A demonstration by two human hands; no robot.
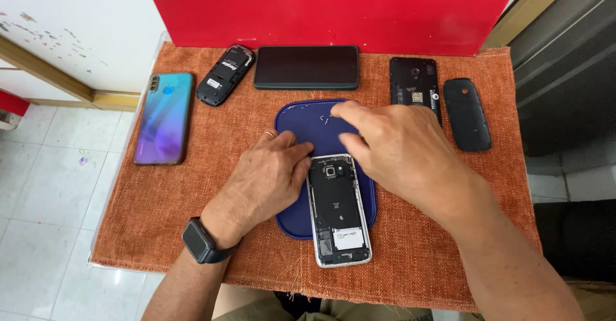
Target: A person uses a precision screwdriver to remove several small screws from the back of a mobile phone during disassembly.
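An opened smartphone (338, 212) with its back cover off lies face down on a dark blue mat (307, 121), its inner parts showing. My left hand (266, 180) rests on the mat with its fingers against the phone's upper left edge; a dark watch sits on that wrist. My right hand (398, 151) hovers over the mat's upper right, with the index finger reaching toward small scattered bits on the blue surface. Whether the fingertips pinch anything is hidden.
The mat lies on an orange woven cloth (192, 199). At the back are a blue-gradient phone (164, 118), a small opened black phone (225, 75), a large dark phone (307, 67), an opened black phone (414, 85) and a black back cover (467, 114). A red board (333, 7) stands behind.
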